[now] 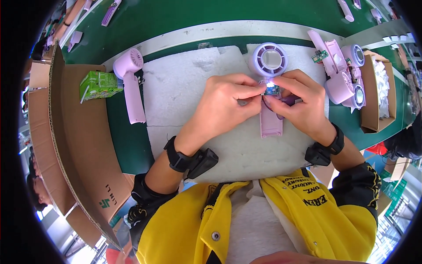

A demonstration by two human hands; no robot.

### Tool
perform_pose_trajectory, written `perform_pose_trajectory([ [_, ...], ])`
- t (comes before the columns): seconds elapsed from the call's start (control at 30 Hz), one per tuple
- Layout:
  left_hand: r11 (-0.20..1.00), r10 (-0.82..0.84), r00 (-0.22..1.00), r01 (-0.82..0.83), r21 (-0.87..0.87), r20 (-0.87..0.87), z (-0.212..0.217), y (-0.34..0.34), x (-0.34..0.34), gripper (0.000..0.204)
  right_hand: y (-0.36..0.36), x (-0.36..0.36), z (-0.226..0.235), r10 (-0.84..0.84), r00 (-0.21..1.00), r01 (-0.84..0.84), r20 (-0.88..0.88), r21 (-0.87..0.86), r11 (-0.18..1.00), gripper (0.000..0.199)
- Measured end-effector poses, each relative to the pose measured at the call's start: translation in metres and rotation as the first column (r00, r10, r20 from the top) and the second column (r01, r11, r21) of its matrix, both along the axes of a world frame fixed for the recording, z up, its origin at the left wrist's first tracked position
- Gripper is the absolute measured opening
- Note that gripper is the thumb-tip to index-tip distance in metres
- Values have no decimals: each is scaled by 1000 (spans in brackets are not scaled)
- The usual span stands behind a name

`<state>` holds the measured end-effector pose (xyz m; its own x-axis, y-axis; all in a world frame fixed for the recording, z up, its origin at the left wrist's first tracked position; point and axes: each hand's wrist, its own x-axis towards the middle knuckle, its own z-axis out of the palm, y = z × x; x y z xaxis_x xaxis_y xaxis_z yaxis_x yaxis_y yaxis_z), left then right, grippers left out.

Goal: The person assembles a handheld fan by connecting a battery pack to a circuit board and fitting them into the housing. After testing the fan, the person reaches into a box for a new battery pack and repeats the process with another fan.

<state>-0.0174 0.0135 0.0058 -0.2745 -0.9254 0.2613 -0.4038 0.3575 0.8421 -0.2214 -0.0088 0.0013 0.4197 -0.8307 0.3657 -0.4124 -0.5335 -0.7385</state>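
A lilac handheld fan lies on the white foam pad with its round head pointing away from me and its handle shell open. At the neck, a small green-blue circuit board shows, with a bright white light glowing beside it. My left hand is closed, thumb and index finger pinching at the board's left edge. From the other side, my right hand closes its fingertips on the board's right side. A darker purple curved piece shows beneath the right fingers; whether they grip it is unclear.
Another lilac fan lies left of the foam pad, near a green drink carton and a large cardboard box. Several fan parts are piled at right, beside a small cardboard box of white pieces. A pale rail runs behind.
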Motion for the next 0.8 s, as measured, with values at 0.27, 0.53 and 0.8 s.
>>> perform_pose_trajectory([
  [0.27,997,-12,998,17,76,-65,0,0,1,26,1,0,4,-4,1000,3,9,48,999,31],
  [0.53,956,-73,976,127,264,-203,-3,-3,5,31,0,-8,9,10,1000,-10,4,170,985,23],
  [0.8,913,-60,971,148,380,-233,2,-2,2,37,0,-10,13,85,996,-77,-42,156,985,22],
])
